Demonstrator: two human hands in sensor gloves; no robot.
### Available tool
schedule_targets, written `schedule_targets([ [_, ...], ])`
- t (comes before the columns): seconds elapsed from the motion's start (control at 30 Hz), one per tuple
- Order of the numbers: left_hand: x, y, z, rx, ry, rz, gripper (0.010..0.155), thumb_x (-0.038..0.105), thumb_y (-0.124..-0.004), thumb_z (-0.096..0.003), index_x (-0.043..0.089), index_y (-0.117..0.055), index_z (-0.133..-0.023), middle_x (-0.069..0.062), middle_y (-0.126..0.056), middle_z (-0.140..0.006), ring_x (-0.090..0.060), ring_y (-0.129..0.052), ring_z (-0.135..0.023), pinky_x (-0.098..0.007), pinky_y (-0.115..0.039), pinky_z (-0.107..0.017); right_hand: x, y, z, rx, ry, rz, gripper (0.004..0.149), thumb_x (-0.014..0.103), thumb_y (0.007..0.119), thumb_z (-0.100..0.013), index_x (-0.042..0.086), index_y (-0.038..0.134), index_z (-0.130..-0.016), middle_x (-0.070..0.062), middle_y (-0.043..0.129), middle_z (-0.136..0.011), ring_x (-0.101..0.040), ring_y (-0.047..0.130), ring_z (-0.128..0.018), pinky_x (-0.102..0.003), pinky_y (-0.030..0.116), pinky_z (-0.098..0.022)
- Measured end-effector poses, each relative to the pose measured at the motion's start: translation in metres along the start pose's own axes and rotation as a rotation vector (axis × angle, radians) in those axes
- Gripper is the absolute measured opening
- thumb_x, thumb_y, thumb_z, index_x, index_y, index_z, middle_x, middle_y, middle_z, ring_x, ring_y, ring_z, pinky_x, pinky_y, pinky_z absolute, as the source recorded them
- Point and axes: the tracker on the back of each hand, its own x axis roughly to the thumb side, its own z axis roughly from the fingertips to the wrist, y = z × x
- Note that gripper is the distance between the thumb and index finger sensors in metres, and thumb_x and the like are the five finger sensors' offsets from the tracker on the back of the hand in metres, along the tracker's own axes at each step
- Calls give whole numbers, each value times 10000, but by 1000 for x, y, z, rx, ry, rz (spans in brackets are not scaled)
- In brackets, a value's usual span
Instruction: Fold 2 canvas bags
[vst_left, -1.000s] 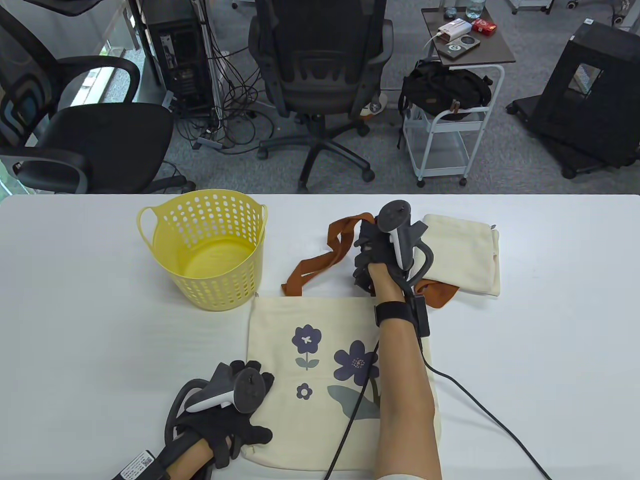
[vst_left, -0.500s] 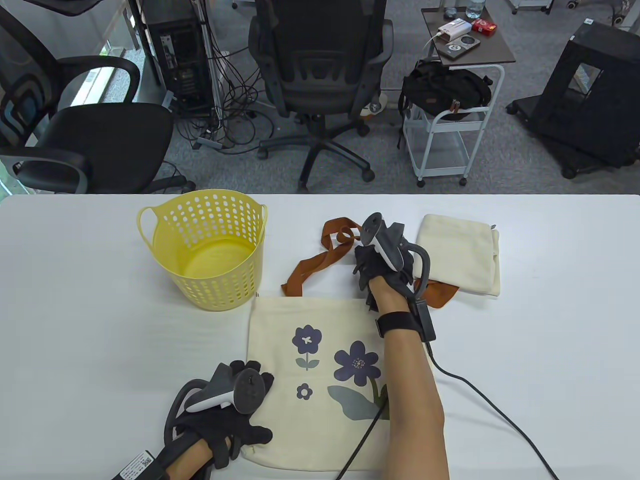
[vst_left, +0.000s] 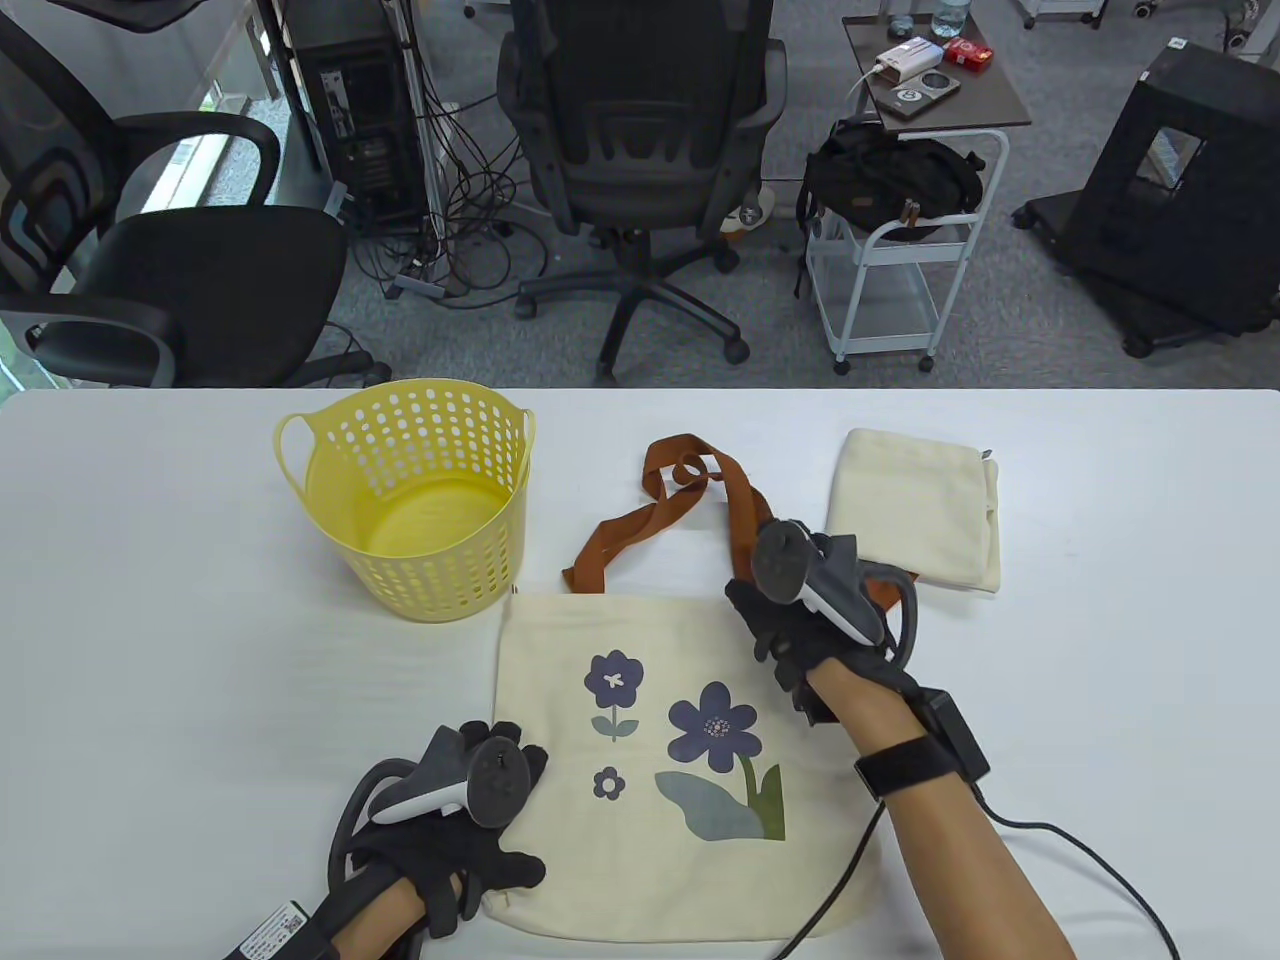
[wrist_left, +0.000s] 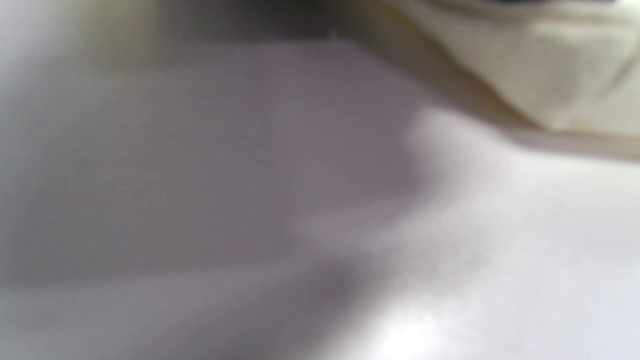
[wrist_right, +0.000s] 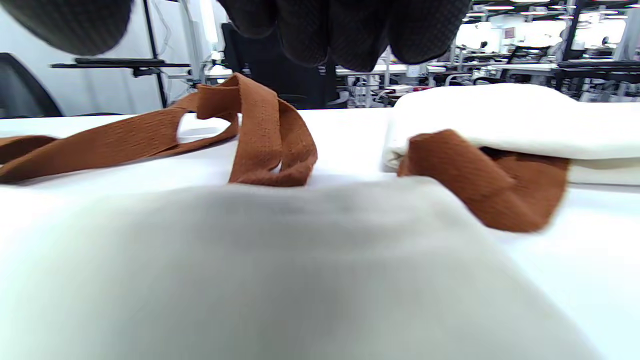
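Flowered bag (vst_left: 680, 760) flat on white tabletop (vst_left: 1100, 640), brown straps (vst_left: 690, 490) trailing toward folded bag (vst_left: 915, 510). Left hand (vst_left: 450, 830) resting spread on its near corner; right hand (vst_left: 810, 620) at top edge, fingers' grip indiscernible. Yellow basket (vst_left: 415, 500) alongside; office chairs (vst_left: 640, 150) beyond.

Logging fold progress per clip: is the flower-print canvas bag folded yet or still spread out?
Spread, not folded. The flower-print canvas bag lies flat with its whole print showing and its brown straps loose beyond the top edge. The plain cream bag is already folded.
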Motion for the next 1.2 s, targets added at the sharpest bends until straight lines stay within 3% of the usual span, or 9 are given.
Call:
schedule_targets([
  [0.27,1,0,1,0,-1,-4,996,612,-750,-355,326,-81,-1035,-9,98,-1084,-377,75,-1049,-614,-89,-759,-31,8,102,62,-255,-84,725,541,754,-445,239,498,-1053,-111,520,-1133,-408,561,-1036,-593,552,-737],
  [0.37,1,0,1,-3,-2,-2,995,611,-750,-357,326,-81,-1035,-9,100,-1083,-376,79,-1048,-615,-86,-759,-45,18,134,149,-346,-79,710,535,761,-443,244,526,-1046,-108,519,-1133,-406,552,-1038,-590,548,-738],
  [0.5,1,0,0,-9,-3,0,995,613,-744,-359,329,-69,-1031,-5,113,-1078,-376,91,-1044,-615,-75,-755,-61,30,159,287,-439,-77,670,539,758,-441,245,598,-1023,-98,575,-1115,-368,600,-1029,-557,562,-739],
  [0.6,0,0,0,-11,-4,2,994,614,-742,-359,329,-65,-1030,-3,117,-1076,-376,97,-1042,-615,-69,-754,-69,41,170,382,-468,-66,681,561,759,-435,255,602,-1023,-82,545,-1129,-345,555,-1045,-534,536,-750],
  [0.73,0,-1,0,-31,-19,6,993,611,-726,-369,322,-36,-1022,-8,150,-1062,-384,134,-1025,-624,-36,-741,-67,47,177,399,-504,-20,762,613,764,-404,255,551,-1042,-91,436,-1150,-356,456,-1064,-537,495,-762],
  [0.97,-6,11,14,-12,-151,84,920,550,-802,-374,289,-260,-1071,-35,-68,-1140,-402,-19,-1078,-643,-180,-781,-67,54,184,429,-524,42,865,609,821,-374,263,432,-1065,-91,293,-1160,-357,325,-1080,-552,424,-775],
  [1.13,0,5,16,-116,-171,13,1034,551,-875,-310,299,-211,-1061,-20,3,-1114,-393,66,-1042,-648,-139,-770,-68,55,184,419,-524,50,863,574,852,-374,278,424,-1062,-79,287,-1158,-348,323,-1078,-544,434,-774],
  [1.2,2,4,18,-100,-157,-9,1053,543,-897,-291,301,-215,-1057,-23,0,-1111,-399,59,-1041,-654,-151,-770,-69,56,183,413,-524,36,859,572,858,-370,283,435,-1060,-74,295,-1159,-345,326,-1079,-540,437,-775],
])
